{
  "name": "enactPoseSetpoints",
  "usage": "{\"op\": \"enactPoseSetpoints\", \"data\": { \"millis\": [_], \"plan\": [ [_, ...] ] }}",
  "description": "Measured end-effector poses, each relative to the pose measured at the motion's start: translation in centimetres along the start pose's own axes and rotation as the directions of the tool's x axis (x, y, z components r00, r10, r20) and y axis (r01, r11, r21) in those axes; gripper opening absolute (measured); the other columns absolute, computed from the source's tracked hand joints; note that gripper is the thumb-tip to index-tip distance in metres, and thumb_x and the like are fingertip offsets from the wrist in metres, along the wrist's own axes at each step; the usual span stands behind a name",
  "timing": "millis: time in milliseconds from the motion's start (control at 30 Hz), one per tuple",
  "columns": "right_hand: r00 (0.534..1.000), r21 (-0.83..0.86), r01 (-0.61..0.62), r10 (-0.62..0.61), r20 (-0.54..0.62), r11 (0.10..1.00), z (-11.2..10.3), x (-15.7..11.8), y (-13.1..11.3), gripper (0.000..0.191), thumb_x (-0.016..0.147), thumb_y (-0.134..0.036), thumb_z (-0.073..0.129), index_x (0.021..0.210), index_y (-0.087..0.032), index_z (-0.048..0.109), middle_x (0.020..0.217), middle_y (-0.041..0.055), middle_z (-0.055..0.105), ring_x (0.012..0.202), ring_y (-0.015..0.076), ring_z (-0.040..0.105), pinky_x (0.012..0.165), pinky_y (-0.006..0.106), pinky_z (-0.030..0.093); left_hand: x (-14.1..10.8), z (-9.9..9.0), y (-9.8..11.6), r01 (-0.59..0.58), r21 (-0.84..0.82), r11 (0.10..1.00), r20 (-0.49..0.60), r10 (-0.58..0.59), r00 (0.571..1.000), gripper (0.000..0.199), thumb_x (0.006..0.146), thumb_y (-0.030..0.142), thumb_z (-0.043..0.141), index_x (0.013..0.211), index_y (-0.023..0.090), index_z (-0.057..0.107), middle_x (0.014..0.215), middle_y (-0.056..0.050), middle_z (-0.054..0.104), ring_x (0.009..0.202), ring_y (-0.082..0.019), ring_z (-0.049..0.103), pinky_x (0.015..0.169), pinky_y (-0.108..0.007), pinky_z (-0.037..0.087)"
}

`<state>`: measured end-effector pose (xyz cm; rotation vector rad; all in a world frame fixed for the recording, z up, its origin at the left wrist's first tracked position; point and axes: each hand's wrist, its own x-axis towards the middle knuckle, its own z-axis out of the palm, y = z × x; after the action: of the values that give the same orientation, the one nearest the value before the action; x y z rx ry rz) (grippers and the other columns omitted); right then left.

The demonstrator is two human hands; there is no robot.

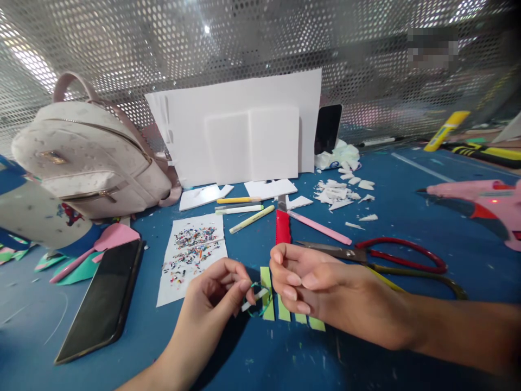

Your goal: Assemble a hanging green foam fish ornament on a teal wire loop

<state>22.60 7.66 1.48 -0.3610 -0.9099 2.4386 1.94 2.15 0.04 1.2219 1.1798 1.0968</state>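
Between the thumb and fingers of my left hand (220, 293) is a thin green ring (266, 309) with a small white strip across it. The ring's material is too small to make out. My right hand (325, 288) hovers just right of it, palm turned inward and fingers loosely curled, with nothing visible in it. Several light green paper strips (267, 293) lie side by side on the blue table, partly under my right hand. Behind that hand are a red-handled knife (282, 225) and large scissors (401, 247), both partly covered.
A paper sheet with colourful bits (169, 288) lies left, beside a black phone (101, 298). Markers (252, 219) and white foam scraps (336, 193) sit farther back, before a propped white board (183, 130). A backpack (93, 157) stands left; a pink glue gun (480, 195) lies right.
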Motion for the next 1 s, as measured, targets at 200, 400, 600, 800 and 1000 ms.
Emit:
{"op": "enactPoseSetpoints", "data": {
  "millis": [200, 400, 600, 800, 1000],
  "plan": [
    [1.0, 0.019, 0.0, 0.0, 0.011, 1.0, 0.12, 0.0, -0.24, 0.03, 0.075, -0.019, 0.064, 0.102, -0.014, 0.053, 0.084, 0.001, 0.041, 0.072, 0.0132, 0.039, 0.067, 0.025, 0.033, 0.25, 0.05, 0.06, -0.001, 0.0, 1.0, 0.007, 0.001, 1.0, 0.02, 0.094, 0.034, 0.063, 0.084, 0.017, 0.06, 0.066, 0.002, 0.064, 0.057, -0.007, 0.048, 0.052, -0.017, 0.035],
    [1.0, 0.019, -0.008, 0.008, -0.004, 1.0, 0.04, -0.06, -0.27, 0.029, 0.076, -0.019, 0.064, 0.101, -0.015, 0.052, 0.083, 0.0008, 0.042, 0.072, 0.013, 0.04, 0.067, 0.025, 0.033, 0.23, 0.02, 0.09, -0.004, 0.005, 1.0, 0.01, 0.004, 1.0, 0.021, 0.094, 0.035, 0.062, 0.083, 0.017, 0.06, 0.066, 0.001, 0.063, 0.058, -0.008, 0.048, 0.052, -0.018, 0.035],
    [1.0, 0.028, -0.008, 0.008, -0.002, 1.0, -0.06, -0.07, -0.11, 0.029, 0.074, -0.02, 0.067, 0.099, -0.017, 0.053, 0.081, -0.0002, 0.042, 0.069, 0.0127, 0.039, 0.066, 0.025, 0.033, 0.12, 0.0, 0.24, 0.005, 0.02, 1.0, 0.002, -0.005, 1.0, 0.02, 0.095, 0.034, 0.061, 0.083, 0.017, 0.06, 0.067, 0.001, 0.063, 0.059, -0.009, 0.049, 0.052, -0.019, 0.036],
    [1.0, 0.033, -0.012, 0.012, 0.0, 0.999, -0.18, -0.04, -0.03, 0.026, 0.075, -0.019, 0.065, 0.099, -0.017, 0.054, 0.081, -0.0003, 0.041, 0.069, 0.0127, 0.04, 0.067, 0.025, 0.034, 0.06, 0.06, 0.28, 0.002, 0.023, 1.0, -0.005, -0.001, 1.0, 0.021, 0.094, 0.035, 0.062, 0.083, 0.018, 0.06, 0.066, 0.0, 0.063, 0.057, -0.009, 0.047, 0.051, -0.019, 0.036],
    [1.0, 0.03, -0.005, 0.005, -0.009, 1.0, -0.14, 0.06, -0.07, 0.027, 0.073, -0.018, 0.064, 0.098, -0.017, 0.054, 0.08, -0.0009, 0.038, 0.069, 0.0128, 0.039, 0.067, 0.025, 0.033, 0.01, 0.12, 0.35, 0.007, 0.033, 0.999, -0.009, -0.007, 1.0, 0.021, 0.094, 0.035, 0.062, 0.083, 0.018, 0.059, 0.066, 0.0, 0.063, 0.058, -0.009, 0.048, 0.052, -0.019, 0.036]
  ]
}}
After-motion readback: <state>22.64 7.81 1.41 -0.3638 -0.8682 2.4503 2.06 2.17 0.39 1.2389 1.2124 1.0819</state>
